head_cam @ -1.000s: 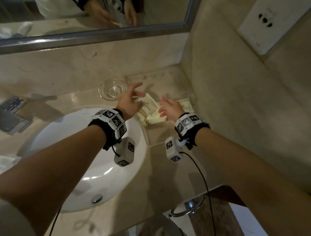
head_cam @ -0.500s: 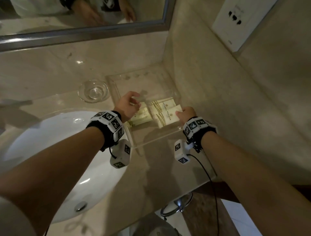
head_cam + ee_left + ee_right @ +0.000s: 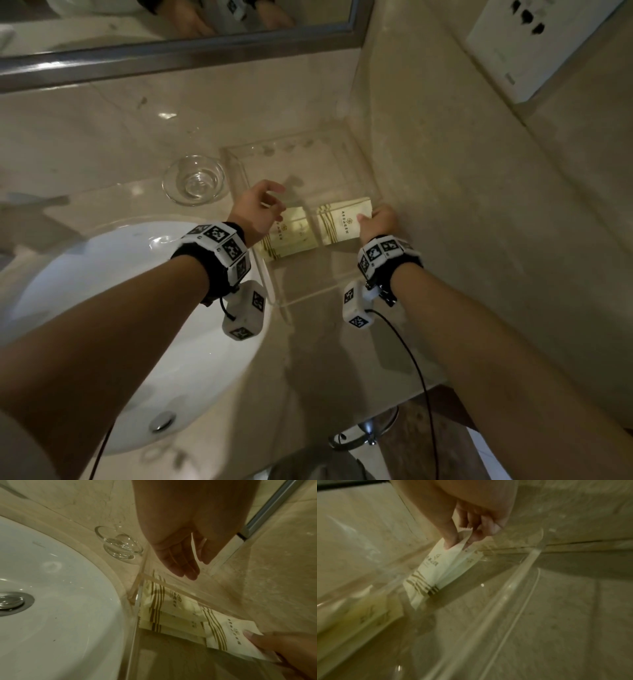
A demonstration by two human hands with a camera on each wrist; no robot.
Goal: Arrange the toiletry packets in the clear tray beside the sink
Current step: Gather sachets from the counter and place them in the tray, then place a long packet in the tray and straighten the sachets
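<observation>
Right hand (image 3: 378, 222) pinches packet (image 3: 344, 221) (left (image 3: 258, 214) hovering) —

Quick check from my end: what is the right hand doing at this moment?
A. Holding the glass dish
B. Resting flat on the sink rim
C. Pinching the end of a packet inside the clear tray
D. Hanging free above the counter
C: the right hand pinches the end of a cream packet between thumb and fingers, down inside the clear tray; the left hand hovers open, holding nothing.
</observation>
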